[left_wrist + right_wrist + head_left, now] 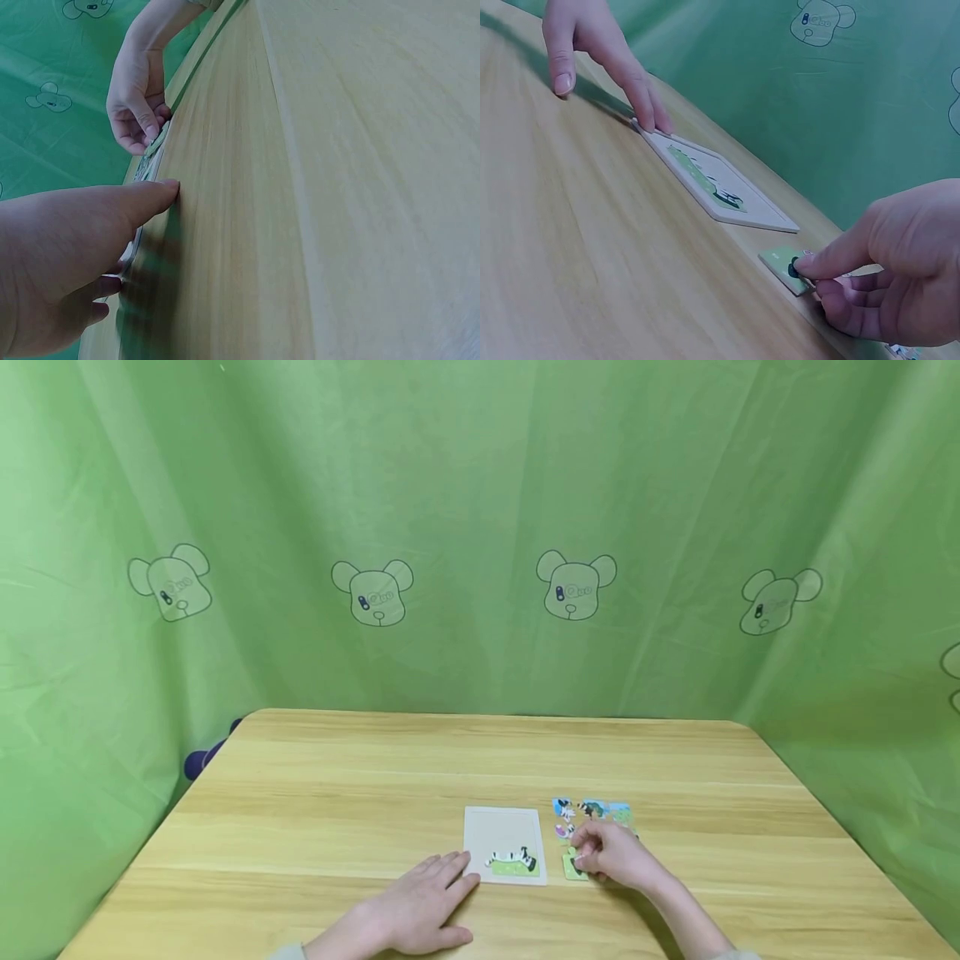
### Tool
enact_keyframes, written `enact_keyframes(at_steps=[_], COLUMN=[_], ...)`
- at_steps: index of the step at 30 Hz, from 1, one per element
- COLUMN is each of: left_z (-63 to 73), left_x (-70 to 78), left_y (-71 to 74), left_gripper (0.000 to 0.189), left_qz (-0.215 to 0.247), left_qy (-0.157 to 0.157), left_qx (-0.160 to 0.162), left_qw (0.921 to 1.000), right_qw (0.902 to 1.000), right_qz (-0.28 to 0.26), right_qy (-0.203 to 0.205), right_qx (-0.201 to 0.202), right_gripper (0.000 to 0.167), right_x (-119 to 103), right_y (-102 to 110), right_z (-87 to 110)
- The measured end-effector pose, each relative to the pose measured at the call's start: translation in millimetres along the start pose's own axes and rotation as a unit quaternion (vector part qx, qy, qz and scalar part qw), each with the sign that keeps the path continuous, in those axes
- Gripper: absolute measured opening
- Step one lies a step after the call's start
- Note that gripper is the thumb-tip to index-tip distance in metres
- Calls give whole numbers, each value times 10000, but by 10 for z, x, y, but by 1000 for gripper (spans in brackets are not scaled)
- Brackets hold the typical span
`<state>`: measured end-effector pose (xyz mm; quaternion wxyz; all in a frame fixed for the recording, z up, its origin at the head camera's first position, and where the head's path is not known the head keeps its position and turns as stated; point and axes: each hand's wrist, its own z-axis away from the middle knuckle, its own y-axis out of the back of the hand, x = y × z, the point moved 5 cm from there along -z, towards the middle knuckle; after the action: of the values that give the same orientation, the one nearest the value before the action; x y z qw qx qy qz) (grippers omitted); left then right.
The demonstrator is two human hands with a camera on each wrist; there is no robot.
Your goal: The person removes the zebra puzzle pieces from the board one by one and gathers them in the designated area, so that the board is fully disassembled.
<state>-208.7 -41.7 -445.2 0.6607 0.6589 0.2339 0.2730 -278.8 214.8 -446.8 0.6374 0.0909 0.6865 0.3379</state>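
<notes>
My left hand (420, 902) lies flat with fingers spread, its fingertips on the near left corner of a white puzzle tray (487, 827). In the tray's near right part sits an assembled strip of puzzle (517, 865) with a zebra on green grass. Just right of the tray, my right hand (615, 858) pinches a green puzzle piece (777, 261) with a dark patch between thumb and fingers. The right wrist view shows this piece low over the table, close to the tray's corner. Several loose puzzle pieces (592, 808) lie beyond the right hand, which partly hides them.
The wooden table (360, 777) has rounded far corners. A green curtain (465, 485) with printed bear heads hangs around its back and sides. Something purple (198, 763) shows past the table's left edge.
</notes>
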Motion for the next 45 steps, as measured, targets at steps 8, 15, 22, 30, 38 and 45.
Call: enact_keyframes(at_steps=[8, 15, 22, 30, 38, 45], left_z=[-9, -18, -60, -87, -90, -97], left_x=[-8, -2, 40, 81, 75, 76], left_y=[-27, -17, -8, -32, -45, -53], left_gripper=[68, 69, 71, 70, 69, 69], left_qz=[-30, 19, 138, 39, -57, -170], left_qy=[-10, -24, -60, -90, -157, -111], left_qx=[56, 101, 51, -67, 3, -29], left_qw=[10000, 9999, 9999, 9999, 9999, 9998], right_qw=[9996, 9986, 9978, 9976, 9956, 9842], right_qz=[60, 401, 405, 244, 597, 1544], right_qy=[-203, -30, 392, 637, 715, 867], right_qx=[185, 344, 355, 89, -89, -84], right_gripper=[20, 18, 24, 26, 26, 24], right_x=[-3, -151, -385, -500, -514, -566], right_y=[6, -6, -159, -466, -622, -664], right_z=[9, -64, -198, -305, -294, -267])
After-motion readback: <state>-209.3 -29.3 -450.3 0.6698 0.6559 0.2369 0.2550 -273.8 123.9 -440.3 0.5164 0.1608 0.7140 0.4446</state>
